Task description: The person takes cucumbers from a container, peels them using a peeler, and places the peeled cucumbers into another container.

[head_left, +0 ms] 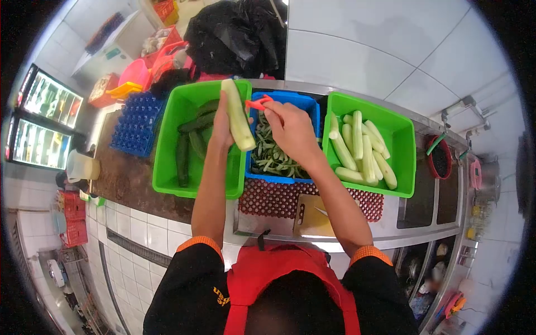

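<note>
My left hand [222,124] is closed around a pale, peeled cucumber [239,117], held upright and slightly tilted between the left green tub and the blue tub. A red peeler [258,104] is gripped in my right hand [292,127], its head close to the cucumber's right side. Under both hands, green peel strips [276,156] fill the blue tub [290,180]. Several unpeeled dark green cucumbers [182,159] lie in the left green tub [166,162]. On the right, another green tub [406,148] holds several peeled cucumbers [358,137].
A red perforated mat [268,198] and a cutting board [306,219] with a knife lie before the tubs. Blue egg trays [135,124] sit at the left, and a red bowl [439,159] at the right. A black bag [234,39] is behind.
</note>
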The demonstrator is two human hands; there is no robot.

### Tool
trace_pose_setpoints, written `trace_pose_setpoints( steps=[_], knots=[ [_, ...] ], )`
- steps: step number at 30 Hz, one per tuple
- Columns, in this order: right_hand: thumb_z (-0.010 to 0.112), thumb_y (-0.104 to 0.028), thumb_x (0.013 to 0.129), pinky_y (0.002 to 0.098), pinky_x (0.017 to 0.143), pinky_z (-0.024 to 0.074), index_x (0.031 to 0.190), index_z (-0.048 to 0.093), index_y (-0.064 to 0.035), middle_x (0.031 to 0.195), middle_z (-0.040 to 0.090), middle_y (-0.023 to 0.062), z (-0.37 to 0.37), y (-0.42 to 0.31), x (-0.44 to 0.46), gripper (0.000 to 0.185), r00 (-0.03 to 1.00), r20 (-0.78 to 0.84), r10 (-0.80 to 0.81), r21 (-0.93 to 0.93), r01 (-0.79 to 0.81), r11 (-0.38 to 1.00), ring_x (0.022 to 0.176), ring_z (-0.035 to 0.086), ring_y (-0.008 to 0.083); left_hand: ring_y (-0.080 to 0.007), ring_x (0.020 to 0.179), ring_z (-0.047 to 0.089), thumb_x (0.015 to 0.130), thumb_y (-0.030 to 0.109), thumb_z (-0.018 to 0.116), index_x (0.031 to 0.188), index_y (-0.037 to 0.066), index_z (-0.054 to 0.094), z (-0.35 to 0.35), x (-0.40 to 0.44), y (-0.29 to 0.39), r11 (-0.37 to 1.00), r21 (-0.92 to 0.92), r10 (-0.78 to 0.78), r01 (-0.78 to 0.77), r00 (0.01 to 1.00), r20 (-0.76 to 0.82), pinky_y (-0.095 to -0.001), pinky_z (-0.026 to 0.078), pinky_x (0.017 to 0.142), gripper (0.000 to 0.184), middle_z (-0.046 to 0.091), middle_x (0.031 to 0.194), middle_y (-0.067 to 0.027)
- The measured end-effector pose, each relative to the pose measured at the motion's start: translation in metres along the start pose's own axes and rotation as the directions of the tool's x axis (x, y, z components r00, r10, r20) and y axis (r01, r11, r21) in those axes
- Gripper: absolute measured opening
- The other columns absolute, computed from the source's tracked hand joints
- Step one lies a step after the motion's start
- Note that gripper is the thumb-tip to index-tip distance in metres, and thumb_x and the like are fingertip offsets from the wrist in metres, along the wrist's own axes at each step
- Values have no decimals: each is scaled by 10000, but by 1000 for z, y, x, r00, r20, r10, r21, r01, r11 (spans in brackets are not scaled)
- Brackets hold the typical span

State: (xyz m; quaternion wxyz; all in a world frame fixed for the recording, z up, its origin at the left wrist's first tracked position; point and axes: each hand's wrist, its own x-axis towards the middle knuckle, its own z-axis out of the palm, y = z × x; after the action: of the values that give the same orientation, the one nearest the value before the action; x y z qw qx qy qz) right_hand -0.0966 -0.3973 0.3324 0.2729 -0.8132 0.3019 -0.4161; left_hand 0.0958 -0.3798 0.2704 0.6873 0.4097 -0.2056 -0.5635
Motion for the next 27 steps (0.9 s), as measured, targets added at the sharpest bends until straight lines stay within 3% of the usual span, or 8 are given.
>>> trace_pose_setpoints(
  steps=[2,4,5,9,12,15,19,27],
  knots=[
    [576,-142,877,421,609,453,951,642,-39,742,581,167,0,-7,3,142,1000,25,-7,9,7,1000,691,581,348,-188,742,591,925,583,412,1161,84,497,7,0,-7,999,-42,4,-6,999,-42,-330,541,616,558,587,890,-86],
    [569,-147,877,449,612,454,902,635,-52,735,570,174,4,-13,-11,118,981,193,1,-218,42,975,705,588,361,-177,723,583,927,556,442,1160,94,494,2,3,-9,996,-89,-12,12,1000,10,-342,541,602,520,568,872,-71],
    [569,-153,872,473,618,452,865,624,-60,724,563,176,6,-19,-22,109,984,176,34,-138,-9,990,706,587,376,-174,715,578,927,546,453,1151,91,496,1,4,-6,999,-36,37,-38,999,-31,-331,536,604,509,561,863,-65],
    [574,-148,869,476,616,450,892,636,-70,718,562,183,-12,-22,-55,103,936,322,139,-212,-72,975,685,577,381,-176,713,565,932,530,458,1116,72,507,-12,8,2,986,32,168,-165,972,-165,-320,514,635,496,556,837,-58],
    [578,-152,870,466,604,445,925,644,-68,701,559,182,-19,-13,-57,119,949,288,127,-162,-82,983,667,566,378,-176,737,571,940,545,421,1098,53,525,-24,16,4,987,36,159,-155,961,-225,-341,507,645,528,573,847,-66],
    [585,-152,875,446,584,432,966,649,-60,696,555,175,-21,-10,-31,144,993,98,61,-141,-47,989,636,555,356,-170,706,580,955,577,316,1086,33,540,-12,2,8,989,132,78,-60,988,-131,-325,506,614,603,594,849,-83],
    [586,-136,874,438,587,438,976,648,-55,716,558,173,-9,-10,0,145,998,15,60,-153,-57,987,639,561,346,-161,642,585,961,561,318,1087,42,546,7,-12,6,994,100,-38,34,999,32,-289,505,582,581,597,784,-78],
    [572,-106,882,412,657,480,1039,639,-32,861,623,192,7,0,36,186,989,-88,-118,-16,117,993,754,614,359,-135,616,586,973,532,327,1097,54,544,22,-23,16,968,249,-57,39,996,65,-273,501,553,539,606,784,-61]
  ],
)
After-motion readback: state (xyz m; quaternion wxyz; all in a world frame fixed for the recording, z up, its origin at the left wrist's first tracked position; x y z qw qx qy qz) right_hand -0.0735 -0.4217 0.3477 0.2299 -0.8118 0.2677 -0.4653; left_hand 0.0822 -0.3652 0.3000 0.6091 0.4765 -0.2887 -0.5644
